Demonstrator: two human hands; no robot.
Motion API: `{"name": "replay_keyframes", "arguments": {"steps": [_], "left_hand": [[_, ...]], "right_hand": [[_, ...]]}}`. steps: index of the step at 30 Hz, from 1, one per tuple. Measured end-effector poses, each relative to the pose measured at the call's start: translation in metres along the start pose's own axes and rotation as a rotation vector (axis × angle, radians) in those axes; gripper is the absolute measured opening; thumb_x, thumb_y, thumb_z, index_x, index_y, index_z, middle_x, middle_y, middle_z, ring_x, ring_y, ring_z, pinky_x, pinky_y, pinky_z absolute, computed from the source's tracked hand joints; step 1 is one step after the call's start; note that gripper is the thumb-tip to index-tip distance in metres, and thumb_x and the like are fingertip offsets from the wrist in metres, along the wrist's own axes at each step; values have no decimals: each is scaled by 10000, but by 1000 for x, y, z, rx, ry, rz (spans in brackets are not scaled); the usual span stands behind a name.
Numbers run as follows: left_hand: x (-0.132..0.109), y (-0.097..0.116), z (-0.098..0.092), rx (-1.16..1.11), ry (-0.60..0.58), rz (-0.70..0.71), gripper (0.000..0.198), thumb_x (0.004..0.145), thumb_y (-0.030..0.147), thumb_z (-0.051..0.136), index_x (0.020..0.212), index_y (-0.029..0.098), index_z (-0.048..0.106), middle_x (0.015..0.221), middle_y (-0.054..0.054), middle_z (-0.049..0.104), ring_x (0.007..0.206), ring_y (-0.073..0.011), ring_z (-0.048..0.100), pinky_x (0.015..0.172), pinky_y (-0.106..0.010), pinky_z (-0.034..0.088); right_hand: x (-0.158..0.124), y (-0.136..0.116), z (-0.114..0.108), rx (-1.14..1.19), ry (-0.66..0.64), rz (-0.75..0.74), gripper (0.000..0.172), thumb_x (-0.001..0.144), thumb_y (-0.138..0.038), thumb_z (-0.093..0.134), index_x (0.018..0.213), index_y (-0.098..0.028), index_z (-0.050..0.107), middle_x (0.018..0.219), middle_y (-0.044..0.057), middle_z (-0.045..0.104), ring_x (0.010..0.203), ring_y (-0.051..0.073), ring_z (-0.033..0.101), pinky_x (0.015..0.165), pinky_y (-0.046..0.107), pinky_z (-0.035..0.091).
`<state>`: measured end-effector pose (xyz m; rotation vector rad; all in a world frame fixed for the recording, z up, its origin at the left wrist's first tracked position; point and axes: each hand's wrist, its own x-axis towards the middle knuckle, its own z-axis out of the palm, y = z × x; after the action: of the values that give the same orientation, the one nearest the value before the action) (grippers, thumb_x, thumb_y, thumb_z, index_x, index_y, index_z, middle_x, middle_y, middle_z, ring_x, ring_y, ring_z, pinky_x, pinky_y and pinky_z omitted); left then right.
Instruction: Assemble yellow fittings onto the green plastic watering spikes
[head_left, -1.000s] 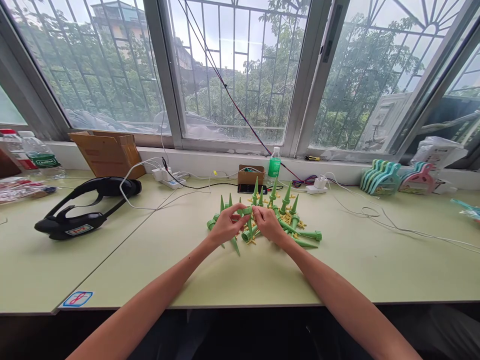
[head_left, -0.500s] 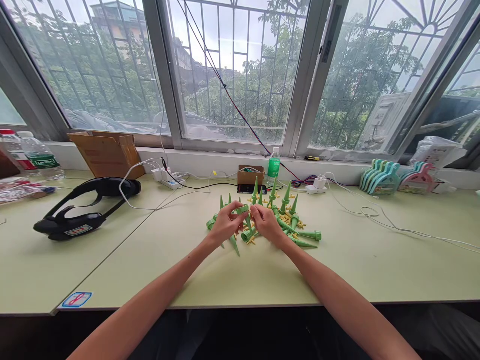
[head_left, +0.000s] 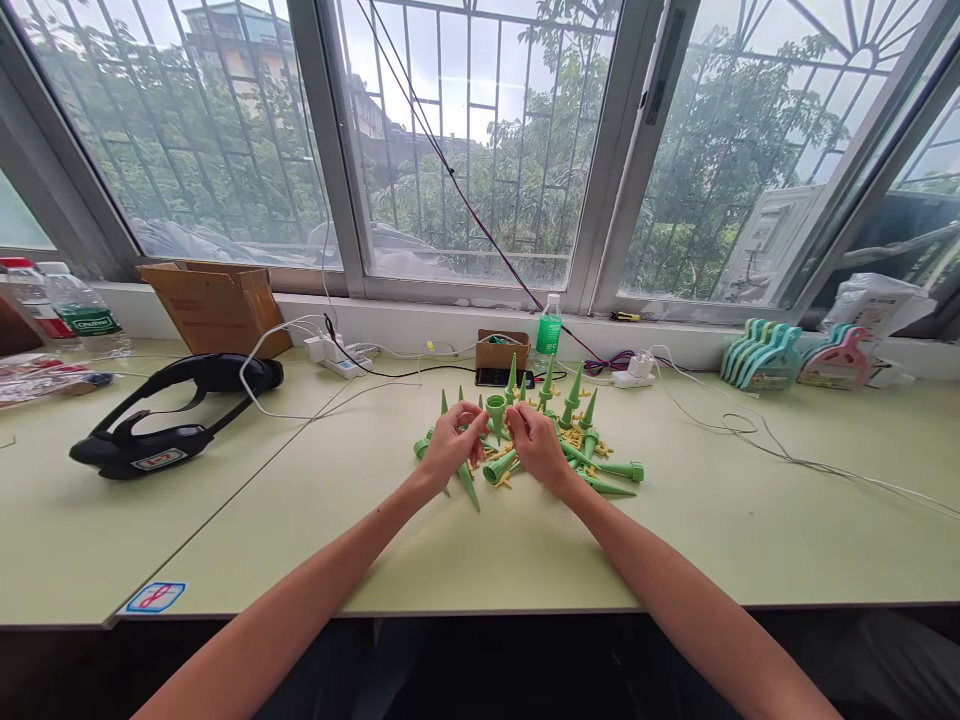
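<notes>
Between my two hands a green plastic watering spike (head_left: 496, 408) is held with its round cup end up and its point down. My left hand (head_left: 452, 443) pinches it at the left of the cup with thumb and fingers. My right hand (head_left: 535, 446) is closed in a pinch close to the cup's right side; what its fingertips hold is too small to make out. Below and around the hands lie more green spikes (head_left: 619, 469), some standing point up and others on their sides. Small yellow plastic pieces (head_left: 602, 447) are scattered among them.
Behind the pile stand a small brown box (head_left: 501, 351), a phone (head_left: 491, 378) and a green-labelled bottle (head_left: 549, 328). A black headset (head_left: 142, 440) and a cardboard box (head_left: 214, 308) are at left. White cables (head_left: 780, 450) and small hangers (head_left: 761, 358) lie at right.
The green spike has turned more upright, its cup opening now facing me. My left fingers have shifted to its left side; the right hand has barely moved.
</notes>
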<state>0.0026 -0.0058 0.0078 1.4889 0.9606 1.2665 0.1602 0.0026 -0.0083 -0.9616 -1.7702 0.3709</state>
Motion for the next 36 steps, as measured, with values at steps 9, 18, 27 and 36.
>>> {"name": "replay_keyframes", "arguments": {"steps": [9,18,27,36], "left_hand": [[3,1,-2,-110,-117,-285,646,787,702,427,515,126,535,538,-51,553,408,-99,494,381,-221,355],[3,-2,-5,-156,-225,-280,654,796,689,427,593,101,628,663,-106,638,457,-116,525,410,-240,375],[0,-1,-5,-115,-255,-196,514,809,610,512,839,104,599,549,-33,556,487,-129,539,402,-213,383],[-4,6,-5,84,-235,-42,417,800,546,558,908,144,582,659,-1,534,529,-138,596,387,-212,425]], "right_hand": [[-3,0,1,12,-111,-91,323,970,-367,333,708,-195,413,603,-30,455,545,99,397,562,220,309],[-3,4,1,40,-97,-70,339,974,-383,318,714,-194,428,563,-44,419,511,93,364,537,218,299],[1,3,0,21,-53,-60,375,970,-393,318,659,-195,389,574,-34,461,492,88,368,529,227,292],[1,3,-1,-16,-41,-56,385,969,-387,316,638,-196,368,548,-45,393,486,91,331,522,236,265]]}}
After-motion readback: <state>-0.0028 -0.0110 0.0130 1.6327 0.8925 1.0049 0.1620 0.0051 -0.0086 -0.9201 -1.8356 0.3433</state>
